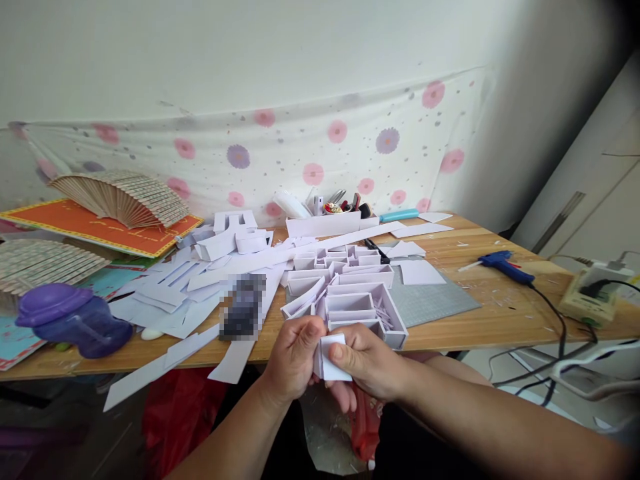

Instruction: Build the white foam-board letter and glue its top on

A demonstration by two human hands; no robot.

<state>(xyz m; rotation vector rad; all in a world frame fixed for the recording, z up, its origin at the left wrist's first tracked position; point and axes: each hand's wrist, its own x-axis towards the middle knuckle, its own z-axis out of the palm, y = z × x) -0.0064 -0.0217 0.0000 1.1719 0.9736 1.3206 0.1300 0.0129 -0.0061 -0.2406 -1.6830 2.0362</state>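
Between both hands, just off the table's front edge, is a small folded white card piece (333, 357). My left hand (299, 357) closes on its left side, thumb along the edge. My right hand (367, 360) pinches the right side, its thumb flat on the face and fingers underneath. Right behind the hands stands a white paper-board box with compartments (393, 310), some holding thin white strips. Smaller divided white trays (345, 257) sit farther back. A grey cutting mat (440, 303) lies partly beneath them.
A blue glue gun (507, 267) with its cord lies at right, near a power strip (593, 293). White paper scraps (160, 297) cover the left, beside a purple bottle (75, 320) and fans (123, 197). A white box of tools (325, 225) stands at the back.
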